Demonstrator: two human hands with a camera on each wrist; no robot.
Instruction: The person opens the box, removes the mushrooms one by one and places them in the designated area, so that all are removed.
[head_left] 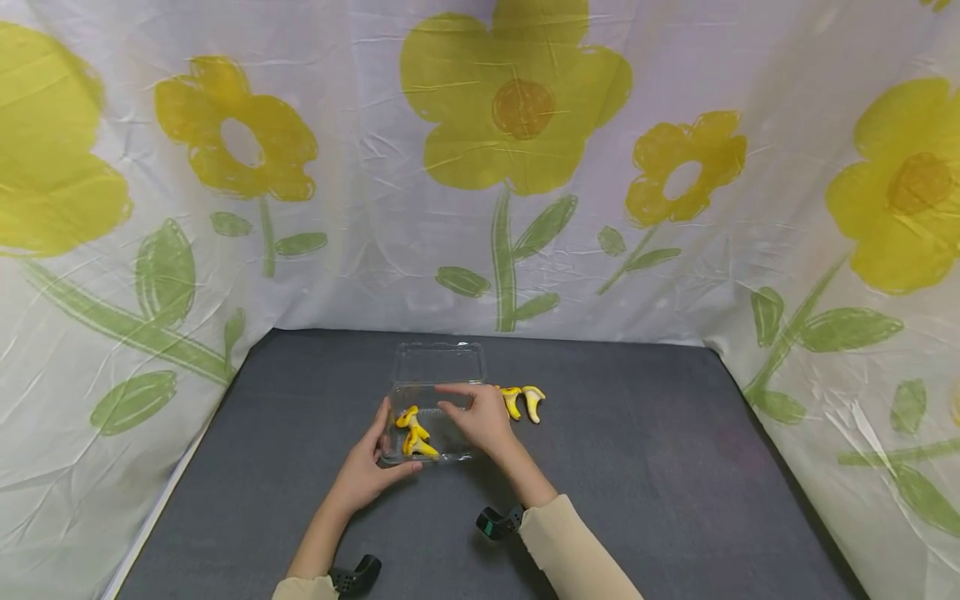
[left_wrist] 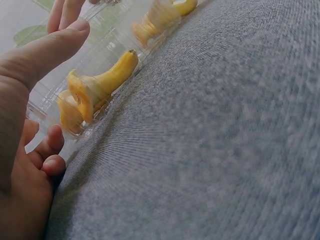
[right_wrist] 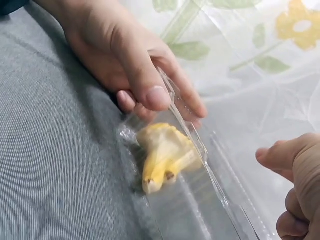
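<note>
A clear plastic clamshell box (head_left: 450,440) sits on the dark cloth with its lid (head_left: 439,363) folded back behind it. My left hand (head_left: 365,473) grips the box's left front corner, thumb along the front and fingers at the side. Yellow funnel-shaped mushrooms (head_left: 420,447) lie in the left part of the box; their stems (right_wrist: 161,170) show side by side in the right wrist view. Over the box's right part is my right hand (head_left: 483,419), thumb and forefinger apart with nothing between them, the other fingers bent.
More yellow mushrooms (head_left: 533,403) lie on the cloth just right of the box, one partly hidden behind my right hand. The dark grey table cloth (head_left: 637,467) extends to a flower-print curtain (head_left: 360,250) at the back and sides.
</note>
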